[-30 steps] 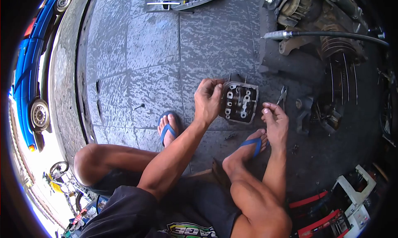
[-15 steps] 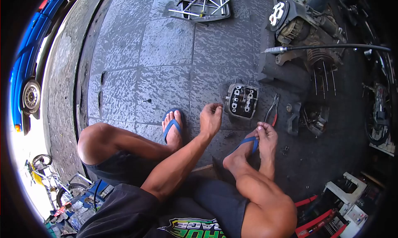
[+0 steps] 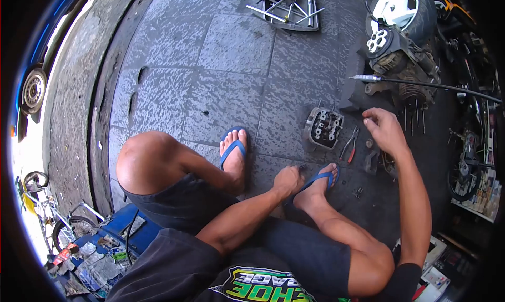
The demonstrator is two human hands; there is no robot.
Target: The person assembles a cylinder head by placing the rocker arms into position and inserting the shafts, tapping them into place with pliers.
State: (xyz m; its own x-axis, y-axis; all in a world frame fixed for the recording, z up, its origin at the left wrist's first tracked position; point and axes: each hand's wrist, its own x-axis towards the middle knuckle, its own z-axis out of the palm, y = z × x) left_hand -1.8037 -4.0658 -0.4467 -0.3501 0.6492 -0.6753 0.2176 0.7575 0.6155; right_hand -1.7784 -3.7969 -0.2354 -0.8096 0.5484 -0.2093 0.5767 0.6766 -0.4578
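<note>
On the tiled floor sits a metal engine part [image 3: 323, 127], a cylinder head by its look, with its open side up. My left hand [image 3: 289, 180] is low between my feet, its fingers curled round a small dark item that I cannot make out. To the right of the engine part, my right hand [image 3: 385, 129] hovers with thumb and fingertips near each other; whether anything small is between them is too unclear to tell. Pliers with red handles [image 3: 350, 146] lie between the engine part and my right hand.
A larger engine assembly [image 3: 402, 60] and a white-rimmed wheel [image 3: 397, 8] stand at the upper right. A frame with metal rods [image 3: 288, 15] lies at the top. Small loose parts [image 3: 357, 192] are right of my foot, and a dark bolt [image 3: 205, 113] lies left.
My left hand has moved from beside the engine part down toward my feet. My right hand has gone up and right, past the pliers. The view has shifted.
</note>
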